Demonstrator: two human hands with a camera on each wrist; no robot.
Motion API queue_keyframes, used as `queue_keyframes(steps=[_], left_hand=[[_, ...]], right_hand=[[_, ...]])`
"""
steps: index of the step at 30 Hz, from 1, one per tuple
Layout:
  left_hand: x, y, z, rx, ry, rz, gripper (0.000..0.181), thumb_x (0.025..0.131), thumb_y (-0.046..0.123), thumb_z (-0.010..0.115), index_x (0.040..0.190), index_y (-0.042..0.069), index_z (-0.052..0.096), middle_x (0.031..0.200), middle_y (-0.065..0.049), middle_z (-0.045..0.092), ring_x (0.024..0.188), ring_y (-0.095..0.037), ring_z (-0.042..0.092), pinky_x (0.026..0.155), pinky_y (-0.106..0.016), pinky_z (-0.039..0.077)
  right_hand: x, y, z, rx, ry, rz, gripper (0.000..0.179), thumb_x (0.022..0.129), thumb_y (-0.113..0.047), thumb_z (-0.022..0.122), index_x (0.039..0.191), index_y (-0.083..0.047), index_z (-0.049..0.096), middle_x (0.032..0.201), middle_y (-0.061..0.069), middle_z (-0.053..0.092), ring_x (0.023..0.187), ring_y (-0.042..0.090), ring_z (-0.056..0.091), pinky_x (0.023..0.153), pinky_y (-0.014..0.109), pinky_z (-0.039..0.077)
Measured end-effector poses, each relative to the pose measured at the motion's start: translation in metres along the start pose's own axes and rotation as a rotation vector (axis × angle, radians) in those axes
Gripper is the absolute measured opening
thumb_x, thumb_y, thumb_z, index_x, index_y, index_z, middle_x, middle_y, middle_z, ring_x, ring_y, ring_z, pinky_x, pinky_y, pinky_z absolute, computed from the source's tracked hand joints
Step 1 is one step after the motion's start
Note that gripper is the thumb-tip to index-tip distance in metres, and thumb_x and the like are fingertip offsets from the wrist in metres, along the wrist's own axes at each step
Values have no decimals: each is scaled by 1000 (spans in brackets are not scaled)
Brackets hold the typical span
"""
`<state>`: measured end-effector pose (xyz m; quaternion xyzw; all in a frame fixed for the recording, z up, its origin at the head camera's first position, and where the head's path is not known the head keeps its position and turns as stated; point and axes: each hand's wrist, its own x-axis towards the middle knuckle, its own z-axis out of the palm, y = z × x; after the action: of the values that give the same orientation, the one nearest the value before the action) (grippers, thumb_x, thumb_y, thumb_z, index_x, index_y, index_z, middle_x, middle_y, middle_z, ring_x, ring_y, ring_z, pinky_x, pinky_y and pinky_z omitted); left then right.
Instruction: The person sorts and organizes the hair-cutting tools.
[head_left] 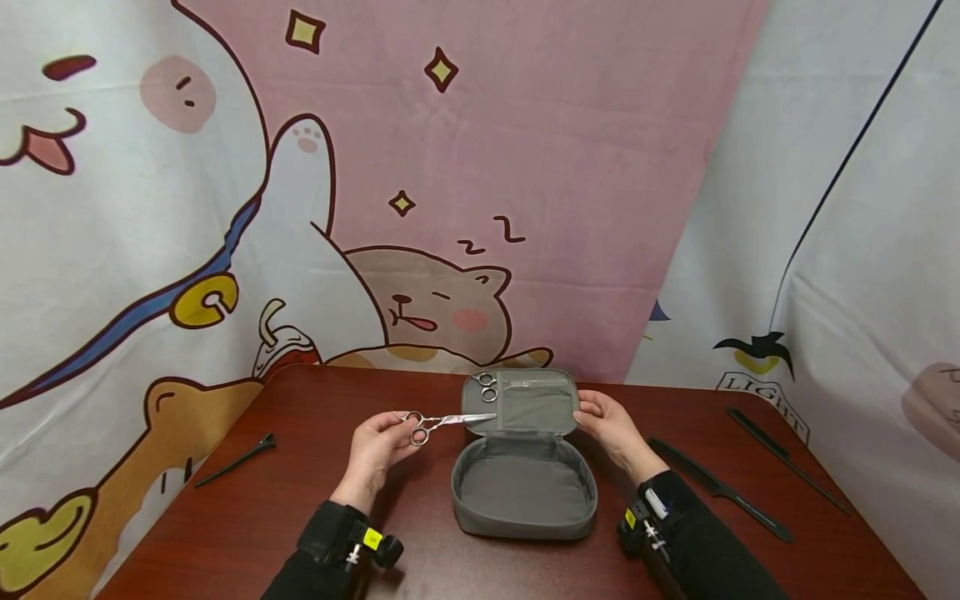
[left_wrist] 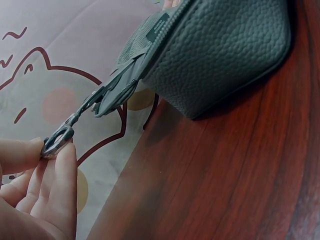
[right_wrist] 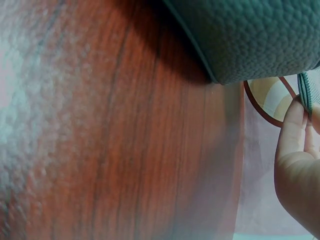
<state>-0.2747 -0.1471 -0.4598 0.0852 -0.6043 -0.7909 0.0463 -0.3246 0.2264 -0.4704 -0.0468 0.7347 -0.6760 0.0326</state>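
Note:
My left hand [head_left: 377, 450] pinches a pair of silver scissors [head_left: 438, 422] by the finger rings. Their blades point right and lie across the raised lid of a grey zippered case [head_left: 525, 523]; in the left wrist view the scissors [left_wrist: 75, 117] slant up to the lid's edge. My right hand [head_left: 611, 429] holds the lid's right edge between thumb and fingers, also seen in the right wrist view, where the hand [right_wrist: 297, 165] grips the zipper rim. A second pair of scissors [head_left: 488, 387] sits at the lid's upper left, only its rings showing. A mesh pocket [head_left: 540, 404] covers the lid's right part.
On the brown table [head_left: 300, 517] a black hair clip [head_left: 238, 460] lies at the left. To the right are a black comb [head_left: 720, 487] with a handle and a thinner black comb [head_left: 783, 458]. A printed cloth [head_left: 570, 167] hangs behind the table.

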Motion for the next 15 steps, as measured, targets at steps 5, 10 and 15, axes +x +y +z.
queue_keyframes(steps=[5,10,15], left_hand=[[3,-2,3,6,-11,-7,13,89,-2,70,99,-9,66,89,-11,70,71,-19,71,65,-35,59],[7,-3,5,4,-25,-16,11,89,-2,71,97,-8,66,90,-11,70,74,-22,72,65,-36,59],[10,-3,9,36,-37,-6,7,89,-4,69,94,-6,65,84,-11,69,70,-20,71,63,-34,59]], right_hand=[[-1,-1,1,18,11,-13,45,98,7,53,139,14,37,108,5,60,89,4,60,80,21,51],[-2,-2,2,40,19,-29,44,97,9,53,138,15,37,106,5,61,87,5,61,80,21,52],[-3,-1,1,38,21,-34,45,97,7,55,138,14,38,106,5,61,87,5,61,79,21,52]])
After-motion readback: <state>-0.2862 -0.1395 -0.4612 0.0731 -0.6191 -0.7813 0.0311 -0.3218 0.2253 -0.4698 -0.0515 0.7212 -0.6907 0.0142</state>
